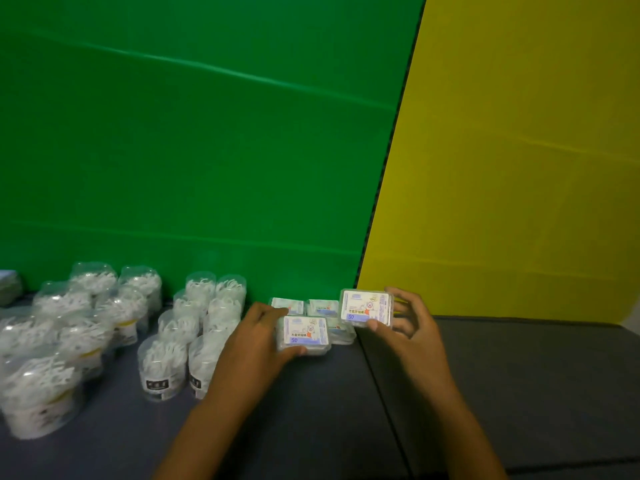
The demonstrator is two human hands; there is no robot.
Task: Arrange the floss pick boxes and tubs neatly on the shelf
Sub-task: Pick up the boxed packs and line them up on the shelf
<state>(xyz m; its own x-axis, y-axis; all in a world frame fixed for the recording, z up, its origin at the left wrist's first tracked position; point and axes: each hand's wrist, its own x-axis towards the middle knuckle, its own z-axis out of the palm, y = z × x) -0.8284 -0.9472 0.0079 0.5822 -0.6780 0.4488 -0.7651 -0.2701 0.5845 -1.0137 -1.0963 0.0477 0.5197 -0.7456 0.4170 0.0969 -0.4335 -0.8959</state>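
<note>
Several tubs (166, 362) stood loosely grouped at the shelf's (311, 427) left, judged unfinished. Left hand (256, 337) fingers pinched one box (304, 334) onto the centre cluster; right hand (412, 323) fingers gripped a raised box (366, 308), not yet placed.

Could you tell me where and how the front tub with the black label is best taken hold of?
Grip the front tub around its round clear wall, above the label. It stands upright, so a hand wraps it easily. Probably come from the front or top: another tub crowds its right, and the left hand is busy holding a box.
</note>
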